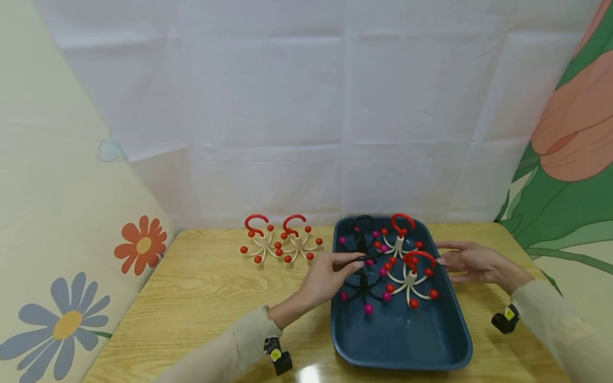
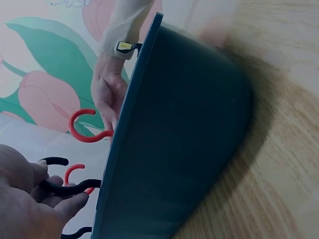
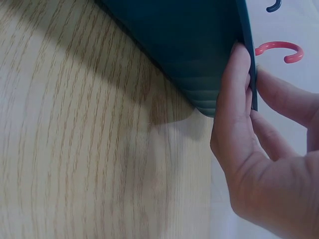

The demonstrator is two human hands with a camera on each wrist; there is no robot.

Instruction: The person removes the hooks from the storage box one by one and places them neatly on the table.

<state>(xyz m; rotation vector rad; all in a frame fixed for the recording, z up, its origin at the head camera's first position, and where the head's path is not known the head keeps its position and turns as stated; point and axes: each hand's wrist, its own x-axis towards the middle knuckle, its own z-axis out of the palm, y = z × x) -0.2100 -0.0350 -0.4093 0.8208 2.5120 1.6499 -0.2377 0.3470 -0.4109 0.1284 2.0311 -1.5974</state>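
Observation:
A dark blue tray bears several spider-like hook hangers, each with curved legs ending in small balls. My left hand pinches the curved black hook of the nearer black hanger, whose legs end in magenta balls. Behind it stands a second black hanger. To its right are two cream hangers with red hooks and red balls, one at the back and one nearer. My right hand grips the tray's right wall, thumb and fingers on either side of the rim.
Two more cream hangers with red hooks, a left one and a right one, stand on the wooden table left of the tray. A white cloth hangs behind the table, with flower-printed sheets at both sides.

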